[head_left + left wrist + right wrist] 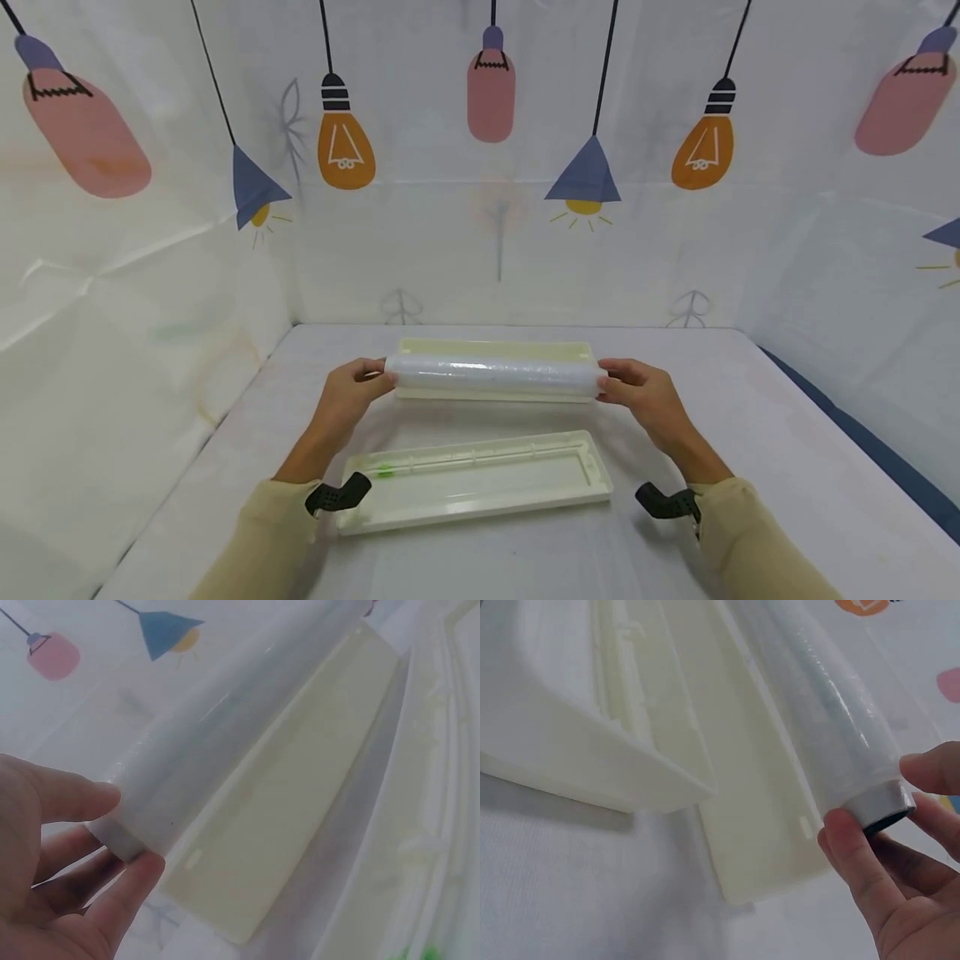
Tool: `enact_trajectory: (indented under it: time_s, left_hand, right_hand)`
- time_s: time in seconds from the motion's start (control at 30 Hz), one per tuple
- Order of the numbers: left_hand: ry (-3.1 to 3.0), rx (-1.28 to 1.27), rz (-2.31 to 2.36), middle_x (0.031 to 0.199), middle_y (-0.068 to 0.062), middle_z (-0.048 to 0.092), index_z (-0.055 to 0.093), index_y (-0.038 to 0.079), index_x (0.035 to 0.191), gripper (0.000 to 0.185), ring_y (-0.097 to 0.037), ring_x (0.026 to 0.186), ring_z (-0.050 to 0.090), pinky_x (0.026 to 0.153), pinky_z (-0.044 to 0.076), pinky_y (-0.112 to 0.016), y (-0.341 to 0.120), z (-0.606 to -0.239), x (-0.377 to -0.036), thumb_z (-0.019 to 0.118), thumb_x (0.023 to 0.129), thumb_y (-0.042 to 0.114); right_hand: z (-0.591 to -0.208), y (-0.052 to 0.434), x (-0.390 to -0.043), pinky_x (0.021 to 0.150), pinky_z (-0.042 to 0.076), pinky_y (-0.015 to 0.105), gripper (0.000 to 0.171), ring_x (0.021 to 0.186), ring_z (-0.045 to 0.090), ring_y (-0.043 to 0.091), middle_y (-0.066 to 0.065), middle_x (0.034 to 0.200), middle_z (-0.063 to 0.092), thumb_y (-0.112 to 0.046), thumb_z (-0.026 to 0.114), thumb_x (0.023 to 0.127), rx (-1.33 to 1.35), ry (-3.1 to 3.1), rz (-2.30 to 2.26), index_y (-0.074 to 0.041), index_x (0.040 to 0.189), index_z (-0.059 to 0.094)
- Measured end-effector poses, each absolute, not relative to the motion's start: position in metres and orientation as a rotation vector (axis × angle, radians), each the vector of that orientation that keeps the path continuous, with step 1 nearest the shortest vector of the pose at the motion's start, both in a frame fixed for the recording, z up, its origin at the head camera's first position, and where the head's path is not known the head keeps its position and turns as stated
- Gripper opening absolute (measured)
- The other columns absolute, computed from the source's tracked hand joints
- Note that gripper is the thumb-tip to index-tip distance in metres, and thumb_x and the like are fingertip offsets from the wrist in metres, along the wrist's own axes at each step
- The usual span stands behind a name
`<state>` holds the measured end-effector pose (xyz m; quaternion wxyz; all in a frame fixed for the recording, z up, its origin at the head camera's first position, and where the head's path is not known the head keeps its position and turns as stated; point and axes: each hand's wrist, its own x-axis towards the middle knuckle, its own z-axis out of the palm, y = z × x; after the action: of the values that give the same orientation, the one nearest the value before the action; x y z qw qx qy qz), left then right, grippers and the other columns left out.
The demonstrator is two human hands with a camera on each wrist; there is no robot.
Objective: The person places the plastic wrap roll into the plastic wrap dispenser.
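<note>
A roll of clear plastic wrap (pixel 495 375) is held level between both hands. My left hand (pixel 348 396) pinches its left end, with thumb and fingers round the tube's rim in the left wrist view. At the other end my right hand (pixel 645 392) grips the roll by its protruding core (pixel 877 806). Just behind and below the roll lies a cream plastic box base (pixel 495 348), partly hidden by it. Nearer the body rests a matching long cream lid (pixel 480 492), its ribbed inner side up and slightly turned, with a green mark (pixel 386 471) near its left end.
Everything stands on a table with a white cloth (pixel 225 500). White sheets printed with hanging lamps (pixel 495 250) enclose the back and both sides. A black strap device (pixel 337 493) sits on the left wrist, and another (pixel 667 502) on the right.
</note>
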<state>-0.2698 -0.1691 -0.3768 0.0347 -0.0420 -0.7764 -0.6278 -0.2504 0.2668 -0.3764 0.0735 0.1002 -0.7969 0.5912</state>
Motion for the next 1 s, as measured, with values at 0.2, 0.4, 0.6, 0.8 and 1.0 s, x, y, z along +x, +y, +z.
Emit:
enact_trajectory:
  time_s: [0.2, 0.4, 0.6, 0.8, 1.0]
  left_hand:
    - [-2.372, -0.109, -1.952, 0.140, -0.017, 0.054, 0.060, -0.007, 0.129, 0.043, -0.025, 0.116, 0.059, 0.097, 0.047, -0.032, -0.164, -0.370, -0.273, 0.070, 0.095, 0.017]
    - [-2.357, -0.120, -1.994, 0.140, -0.018, 0.055, 0.058, -0.005, 0.134, 0.047, -0.027, 0.119, 0.057, 0.104, 0.040, -0.042, -0.161, -0.366, -0.276, 0.070, 0.095, 0.019]
    - [-2.350, -0.103, -2.022, 0.150, -0.013, 0.047, 0.058, -0.006, 0.133, 0.046, -0.028, 0.128, 0.048, 0.108, 0.036, -0.044, -0.160, -0.369, -0.278, 0.070, 0.095, 0.017]
    - [-2.360, -0.087, -2.008, 0.145, -0.017, 0.050, 0.056, -0.006, 0.136, 0.048, -0.030, 0.124, 0.051, 0.108, 0.037, -0.045, -0.160, -0.366, -0.285, 0.069, 0.096, 0.017]
    - [-2.310, -0.086, -2.079, 0.143, -0.018, 0.050, 0.050, -0.004, 0.142, 0.053, -0.028, 0.119, 0.058, 0.107, 0.043, -0.038, -0.160, -0.364, -0.297, 0.069, 0.096, 0.014]
  right_hand:
    - [-0.374, 0.267, -0.256, 0.085, 0.057, 0.029, 0.049, 0.098, 0.068, 0.017, 0.028, 0.128, 0.059, -0.020, 0.070, 0.097, 0.274, -2.377, 1.794, 0.010, 0.133, 0.056]
    - [-0.372, 0.268, -0.260, 0.085, 0.057, 0.031, 0.049, 0.095, 0.069, 0.014, 0.028, 0.127, 0.059, -0.017, 0.070, 0.097, 0.216, -2.339, 1.866, 0.012, 0.133, 0.054]
    - [-0.375, 0.267, -0.261, 0.085, 0.057, 0.033, 0.046, 0.097, 0.068, 0.014, 0.028, 0.127, 0.059, -0.013, 0.069, 0.097, 0.188, -2.332, 1.885, 0.013, 0.132, 0.054]
    - [-0.371, 0.265, -0.268, 0.086, 0.057, 0.033, 0.046, 0.098, 0.067, 0.016, 0.029, 0.129, 0.057, -0.013, 0.069, 0.096, 0.183, -2.340, 1.869, 0.012, 0.132, 0.055]
    - [-0.364, 0.266, -0.278, 0.085, 0.057, 0.032, 0.044, 0.096, 0.066, 0.014, 0.028, 0.128, 0.057, -0.011, 0.067, 0.097, 0.206, -2.331, 1.860, 0.012, 0.132, 0.054]
